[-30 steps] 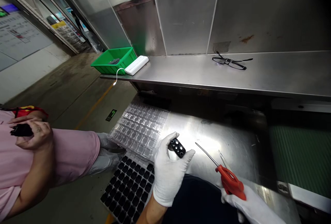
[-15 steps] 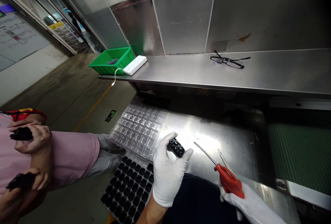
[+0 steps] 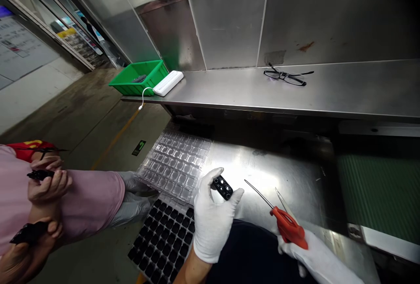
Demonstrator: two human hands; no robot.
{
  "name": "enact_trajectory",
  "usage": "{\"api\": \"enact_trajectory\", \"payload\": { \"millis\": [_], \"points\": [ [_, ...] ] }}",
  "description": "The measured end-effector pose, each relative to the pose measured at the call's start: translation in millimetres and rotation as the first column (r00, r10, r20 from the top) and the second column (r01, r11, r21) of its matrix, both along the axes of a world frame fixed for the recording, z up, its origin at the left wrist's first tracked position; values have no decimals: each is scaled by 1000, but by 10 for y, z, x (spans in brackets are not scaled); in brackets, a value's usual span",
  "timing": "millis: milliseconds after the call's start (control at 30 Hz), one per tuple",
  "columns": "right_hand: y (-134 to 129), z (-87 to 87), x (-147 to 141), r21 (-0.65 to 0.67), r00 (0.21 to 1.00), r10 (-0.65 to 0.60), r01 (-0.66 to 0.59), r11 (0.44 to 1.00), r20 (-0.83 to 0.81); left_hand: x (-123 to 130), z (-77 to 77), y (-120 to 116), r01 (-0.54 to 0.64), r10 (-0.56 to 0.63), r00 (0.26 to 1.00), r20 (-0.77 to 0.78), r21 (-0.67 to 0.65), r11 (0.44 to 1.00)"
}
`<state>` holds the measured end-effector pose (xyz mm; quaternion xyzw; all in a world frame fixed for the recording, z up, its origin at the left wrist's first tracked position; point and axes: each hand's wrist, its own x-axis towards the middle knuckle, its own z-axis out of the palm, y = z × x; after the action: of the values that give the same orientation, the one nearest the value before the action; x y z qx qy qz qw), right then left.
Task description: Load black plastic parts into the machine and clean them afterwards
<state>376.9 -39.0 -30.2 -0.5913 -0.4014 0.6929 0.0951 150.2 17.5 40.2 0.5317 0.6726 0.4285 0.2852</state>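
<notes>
Head view: left hand [image 3: 211, 222] pinches small black part [image 3: 223, 187] above steel bench [image 3: 288, 179]; right hand [image 3: 315, 260] grips open red scissors [image 3: 285, 222] beside it, trimming step apparently pending, calling for blades brought to the part.

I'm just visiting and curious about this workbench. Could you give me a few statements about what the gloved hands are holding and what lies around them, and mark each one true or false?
1. The left hand holds a small black part with round holes. True.
2. The right hand holds a screwdriver. False: it holds red-handled scissors, blades open.
3. A pair of glasses lies on the steel shelf. True.
4. The green bin sits at the right end of the shelf. False: it sits at the left end, beside a white device.
5. The clear tray lies beyond the black tray. True.
</notes>
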Motion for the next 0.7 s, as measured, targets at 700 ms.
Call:
{"api": "enact_trajectory", "payload": {
  "millis": [700],
  "points": [
    [-92,-118,91,42,999,37,-36,998,-35,16,1,8,-3,4,999,48,-33,999]
  ]
}}
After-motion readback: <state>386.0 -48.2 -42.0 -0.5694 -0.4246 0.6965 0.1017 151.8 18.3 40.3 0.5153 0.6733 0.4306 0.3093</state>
